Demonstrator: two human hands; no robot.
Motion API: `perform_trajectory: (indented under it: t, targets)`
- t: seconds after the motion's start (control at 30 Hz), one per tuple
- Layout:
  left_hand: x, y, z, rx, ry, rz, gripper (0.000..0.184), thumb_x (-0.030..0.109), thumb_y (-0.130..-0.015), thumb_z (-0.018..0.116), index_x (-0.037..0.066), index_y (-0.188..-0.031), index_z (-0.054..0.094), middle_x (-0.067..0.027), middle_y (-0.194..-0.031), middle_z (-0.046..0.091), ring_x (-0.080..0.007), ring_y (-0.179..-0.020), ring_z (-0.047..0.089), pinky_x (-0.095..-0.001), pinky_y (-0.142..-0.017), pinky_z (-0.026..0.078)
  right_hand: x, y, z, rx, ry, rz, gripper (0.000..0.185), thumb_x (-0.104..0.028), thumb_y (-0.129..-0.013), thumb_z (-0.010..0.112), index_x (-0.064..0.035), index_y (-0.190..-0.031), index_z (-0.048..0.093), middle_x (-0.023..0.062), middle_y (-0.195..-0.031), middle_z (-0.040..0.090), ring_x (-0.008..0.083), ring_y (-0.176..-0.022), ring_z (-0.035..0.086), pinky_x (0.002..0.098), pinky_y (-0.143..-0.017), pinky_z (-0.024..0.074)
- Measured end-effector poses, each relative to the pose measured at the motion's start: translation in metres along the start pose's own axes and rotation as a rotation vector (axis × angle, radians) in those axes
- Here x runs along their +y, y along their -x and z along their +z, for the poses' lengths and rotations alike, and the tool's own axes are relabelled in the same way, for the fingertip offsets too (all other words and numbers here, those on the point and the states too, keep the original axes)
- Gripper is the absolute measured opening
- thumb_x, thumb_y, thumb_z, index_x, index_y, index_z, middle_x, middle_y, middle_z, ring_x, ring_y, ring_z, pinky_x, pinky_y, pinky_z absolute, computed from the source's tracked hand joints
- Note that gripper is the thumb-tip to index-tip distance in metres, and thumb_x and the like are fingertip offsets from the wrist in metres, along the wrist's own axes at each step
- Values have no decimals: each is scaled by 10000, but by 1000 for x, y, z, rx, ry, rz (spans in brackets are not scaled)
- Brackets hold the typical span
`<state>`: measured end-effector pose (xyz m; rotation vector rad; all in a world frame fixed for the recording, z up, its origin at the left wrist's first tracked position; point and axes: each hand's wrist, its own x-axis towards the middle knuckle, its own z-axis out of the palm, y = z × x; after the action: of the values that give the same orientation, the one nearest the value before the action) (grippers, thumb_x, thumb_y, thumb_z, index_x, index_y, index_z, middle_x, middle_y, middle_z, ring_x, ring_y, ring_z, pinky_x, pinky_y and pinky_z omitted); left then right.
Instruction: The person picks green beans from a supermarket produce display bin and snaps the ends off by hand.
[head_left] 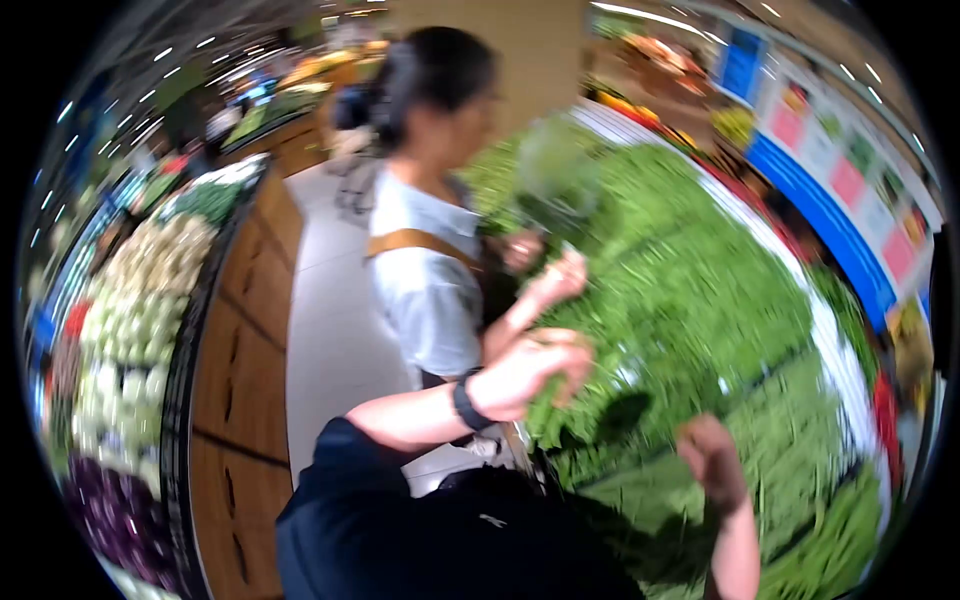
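Observation:
My left hand (535,372), with a black band (467,402) at its wrist, reaches over the near edge of a long bed of leafy greens (680,290). Its fingers are curled, and light green leaves show just below them, seemingly in its grip. Farther right, my right hand (712,460) hovers above the greens in a loose, blurred fist; whatever it may hold is hidden. Close by on the left stands another person (430,270) in a light shirt with a brown strap. That person's hands are at a clear plastic bag (560,175) with greens inside.
Along the left runs a wooden-fronted stand (235,370) with white vegetables (125,325) and dark purple eggplants (120,520). A pale floor aisle (330,300) lies between the displays. Behind the greens are a white ledge (830,340) and a blue sign strip (830,220).

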<state>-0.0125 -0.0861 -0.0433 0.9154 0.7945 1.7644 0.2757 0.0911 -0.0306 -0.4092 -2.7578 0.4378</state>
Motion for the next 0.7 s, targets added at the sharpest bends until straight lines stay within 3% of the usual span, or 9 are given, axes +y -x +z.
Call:
perform_trajectory:
  t: [0.03, 0.07, 0.1, 0.2, 0.27, 0.4, 0.47, 0.6, 0.7]
  targets:
    - [23, 66, -15, 128, 67, -296, 455, 64, -892, 519, 118, -1329, 407, 4, -688, 471, -102, -589, 483, -243, -477, 441, -35, 26, 72, 12, -439, 146, 266, -32, -828, 642, 6, -1092, 638, 140, -891, 579, 272, -811, 583, 325, -736, 474]
    - [12, 87, -26, 154, 120, -414, 158, 131, -892, 514, 79, -1041, 501, 2, -710, 461, -94, -620, 457, -230, -489, 409, -17, 41, 107, 37, -779, 268, 264, -73, -870, 628, -10, -1126, 629, 86, -879, 573, 190, -805, 578, 289, -717, 468]
    - [8, 104, -43, 191, 155, -495, 151, 130, -895, 509, 64, -1031, 508, -6, -720, 472, -94, -626, 444, -225, -505, 403, -16, 40, 154, -71, -932, 449, 338, -74, -895, 613, 3, -1222, 570, 24, -920, 546, 107, -844, 553, 236, -714, 450]
    - [-24, 125, -50, 216, 524, -594, 151, 127, -903, 493, 21, -1004, 531, -27, -749, 505, -96, -645, 406, -212, -552, 386, 16, 32, 132, 112, -862, 797, 248, -115, -886, 615, -10, -1108, 582, 19, -760, 579, 117, -686, 576, 264, -593, 477]
    - [-41, 124, -42, 261, 682, -638, 185, 111, -896, 494, 2, -1041, 528, -26, -768, 509, -97, -651, 414, -211, -555, 394, 75, 21, 120, 285, -828, 814, 179, -104, -888, 605, 6, -1024, 571, 34, -781, 606, 137, -673, 589, 269, -567, 487]
    - [-74, 118, -17, 302, 752, -719, 159, 105, -887, 522, 2, -1007, 543, -39, -816, 507, -94, -664, 433, -199, -547, 431, 130, -44, 42, 745, -1078, 631, 519, -127, -913, 597, 21, -1367, 394, 148, -1073, 591, 191, -923, 582, 284, -831, 513]
    - [-78, 109, -19, 292, 683, -719, 156, 99, -899, 507, -3, -1010, 547, -57, -893, 522, -98, -681, 442, -202, -564, 435, 144, -66, 33, 687, -964, 856, 654, -144, -918, 597, -26, -1468, 263, 182, -1232, 524, 199, -1071, 534, 294, -935, 472]
    - [-76, 94, -35, 225, 645, -669, 168, 69, -919, 452, -38, -1022, 531, -171, -1191, 525, -116, -714, 485, -236, -634, 498, 158, -57, 60, 335, -609, 899, 438, -126, -883, 608, -12, -1292, 501, 93, -994, 652, 182, -828, 620, 295, -713, 515]
    - [-82, 91, -54, 250, 679, -705, 123, 88, -923, 462, -2, -955, 541, -154, -1136, 550, -131, -698, 528, -246, -652, 514, 156, -26, 94, -1, -406, 917, 260, -92, -836, 639, -7, -1082, 638, 82, -902, 679, 164, -756, 630, 293, -656, 506]
